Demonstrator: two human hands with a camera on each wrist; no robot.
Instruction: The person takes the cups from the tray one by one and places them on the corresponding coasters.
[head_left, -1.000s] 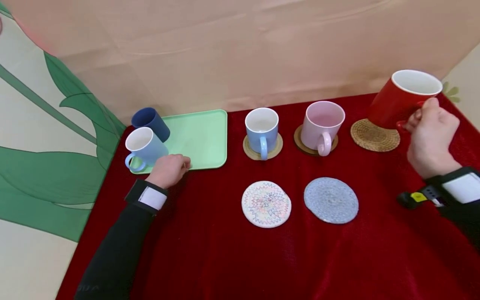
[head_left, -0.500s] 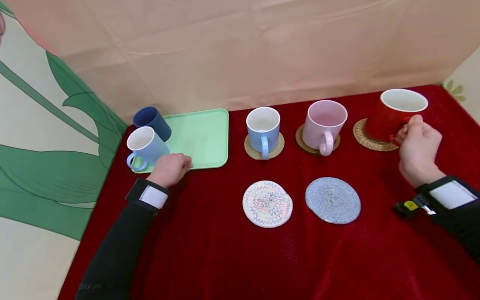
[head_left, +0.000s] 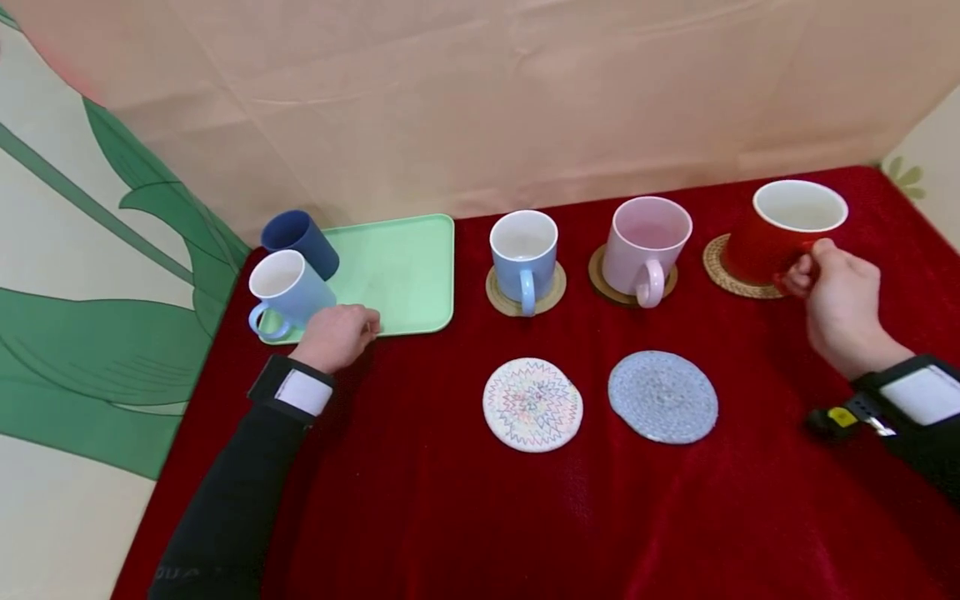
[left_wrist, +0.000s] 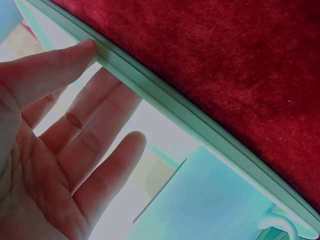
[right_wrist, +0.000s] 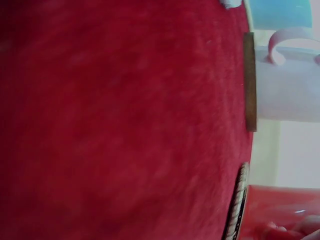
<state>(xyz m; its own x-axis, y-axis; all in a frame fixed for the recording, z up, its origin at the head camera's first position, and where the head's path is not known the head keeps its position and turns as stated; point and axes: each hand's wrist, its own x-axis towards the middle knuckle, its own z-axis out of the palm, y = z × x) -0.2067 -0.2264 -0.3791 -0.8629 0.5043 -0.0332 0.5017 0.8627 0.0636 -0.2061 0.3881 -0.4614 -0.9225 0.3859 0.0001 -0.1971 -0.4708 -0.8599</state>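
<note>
A red mug (head_left: pixel 772 237) with a white inside sits upright on a round woven coaster (head_left: pixel 718 273) at the far right. My right hand (head_left: pixel 847 308) pinches its handle from the near side. In the right wrist view, the mug's side (right_wrist: pixel 280 205) meets the coaster's edge (right_wrist: pixel 239 202), with fingertips partly visible at the corner. My left hand (head_left: pixel 337 336) rests at the near rim of a pale green tray (head_left: pixel 397 275). The left wrist view has its thumb touching the tray rim (left_wrist: pixel 165 102), the other fingers lying loosely extended over the tray's inside.
On the tray's left side stand a light blue mug (head_left: pixel 294 292) and a dark blue cup (head_left: pixel 300 242). Another light blue mug (head_left: pixel 522 258) and a pink mug (head_left: pixel 647 242) stand on coasters. A patterned coaster (head_left: pixel 533 406) and a grey-blue coaster (head_left: pixel 663 397) lie nearer.
My right hand has lowered the red mug from a tilted position above the woven coaster to upright on it, then shifted it slightly left. My left hand stays at the tray.
</note>
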